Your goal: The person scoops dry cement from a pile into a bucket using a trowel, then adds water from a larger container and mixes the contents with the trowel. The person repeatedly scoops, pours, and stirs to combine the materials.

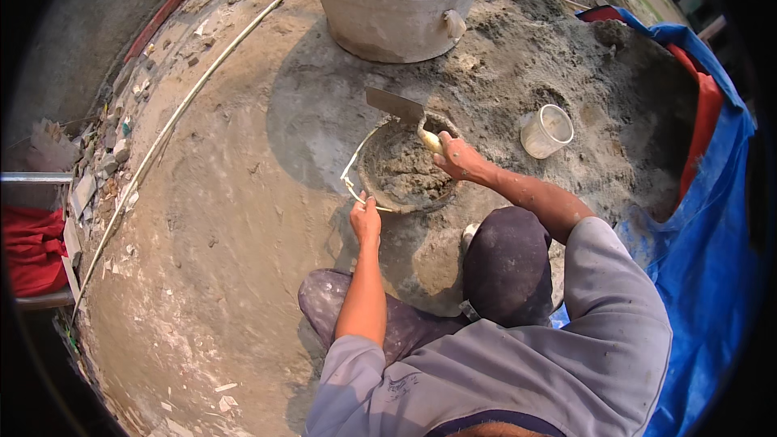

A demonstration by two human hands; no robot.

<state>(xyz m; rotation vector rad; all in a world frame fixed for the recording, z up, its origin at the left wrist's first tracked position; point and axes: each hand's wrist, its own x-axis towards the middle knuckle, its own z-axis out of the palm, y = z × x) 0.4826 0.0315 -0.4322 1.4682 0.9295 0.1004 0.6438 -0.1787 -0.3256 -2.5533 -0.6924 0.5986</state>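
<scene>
Before me on the ground stands a round bucket (366, 179) holding wet mortar (413, 170). My left hand (365, 216) grips its pale rope handle (348, 171) at the near left of the rim. With my right hand (459, 157) I hold a trowel by its yellowish handle (431, 141), at the right side of the bucket. The flat metal blade (394, 104) is over the bucket's far rim and points to the left. The fingers of both hands are partly hidden.
A large metal tub (394, 12) of greyish water stands beyond the bucket. To the right are a whitish plastic container (547, 132), a sand heap (643, 103) and a blue tarpaulin (710, 255). A long pale hose or pole (182, 109) and rubble (109, 164) lie to the left.
</scene>
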